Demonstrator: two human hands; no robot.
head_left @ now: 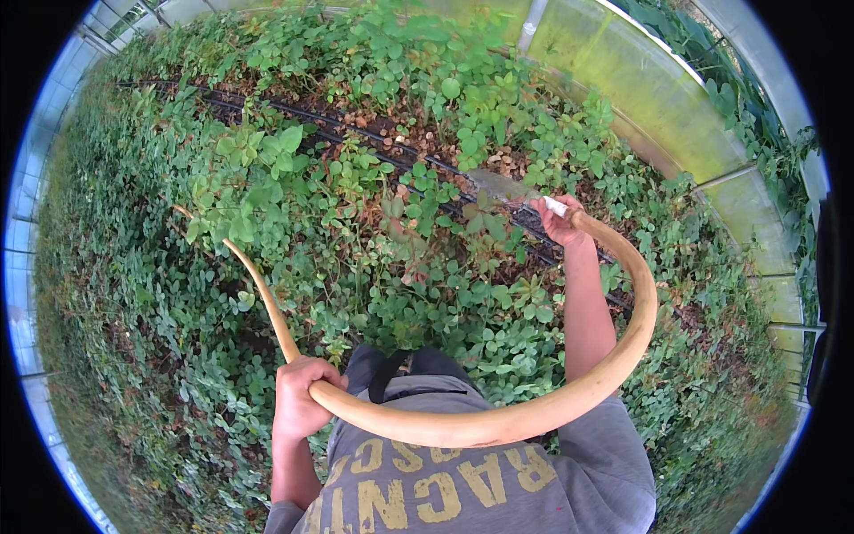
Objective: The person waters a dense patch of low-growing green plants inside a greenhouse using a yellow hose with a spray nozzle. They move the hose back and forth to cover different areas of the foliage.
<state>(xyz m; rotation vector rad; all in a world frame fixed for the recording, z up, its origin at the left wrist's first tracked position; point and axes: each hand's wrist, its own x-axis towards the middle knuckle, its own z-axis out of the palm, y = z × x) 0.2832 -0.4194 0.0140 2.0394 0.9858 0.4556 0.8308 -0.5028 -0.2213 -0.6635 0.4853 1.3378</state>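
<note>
Both hands are wrapped tight around one long wooden handle [498,425], which the fisheye lens bends into a wide arc across the lower half of the head view. Fingers of the left hand [301,396] curl fully over the pale shaft near the person's waist, thumb side up, with no gap showing between palm and wood. Farther out, the right hand [559,222] is closed around the same shaft close to where it meets the metal, arm stretched forward.

That handle is smooth, round in section and light tan, like bare sanded timber. From the left hand a thinner free end [253,280] runs up and to the left over the leaves. In the other direction the shaft sweeps across the grey shirt [463,481], rises along the right forearm and ends at the right hand. Beyond that hand, a flat, dull grey metal blade [505,187] points up and to the left, down into the plants, its surface mottled and partly blurred.

Low, dense green ground cover [267,205] with small rounded leaves fills the bed, broken by patches of brown soil and dry litter. Thin black drip hoses [356,133] run diagonally through it. Translucent greenhouse panels [640,89] curve round the upper right.
</note>
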